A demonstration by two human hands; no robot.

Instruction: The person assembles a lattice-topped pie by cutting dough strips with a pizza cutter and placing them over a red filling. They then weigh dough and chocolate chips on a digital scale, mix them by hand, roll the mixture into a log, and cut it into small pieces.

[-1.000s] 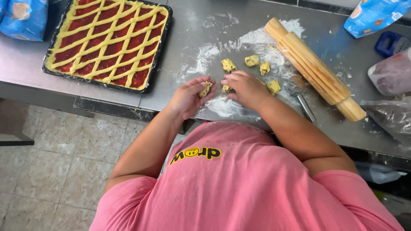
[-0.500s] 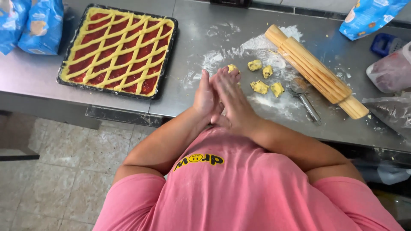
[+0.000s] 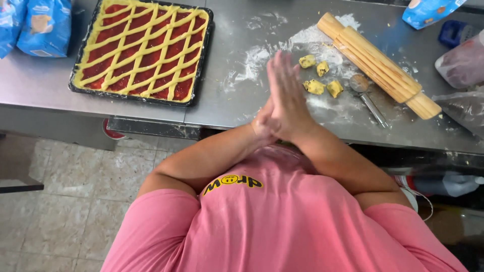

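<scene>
Yellow dough is the matter here: four small lumps of it [image 3: 319, 76] lie on the floured patch of the steel table [image 3: 237, 108], just on the near side of the ribbed wooden rolling pin [image 3: 377, 63], which serves as the landmark. The right hand [image 3: 288, 95] and left hand [image 3: 264, 122] are pressed palm to palm just above the table edge, on the near side of the pin and a little left of the lumps; the fingers [image 3: 282, 73] are straight and close together, and whether a piece of dough sits between the palms cannot be told. A small pastry wheel [image 3: 367, 93] lies touching or just beside the pin's near flank. Well to the left of the pin stands a dark tray [image 3: 200, 70] holding a jam tart with a yellow lattice. Judging from this, any dough between the palms could smear or stick if they are short of flour, and since the hands hang at the table's lip, a dropped piece would likely fall to the floor.
</scene>
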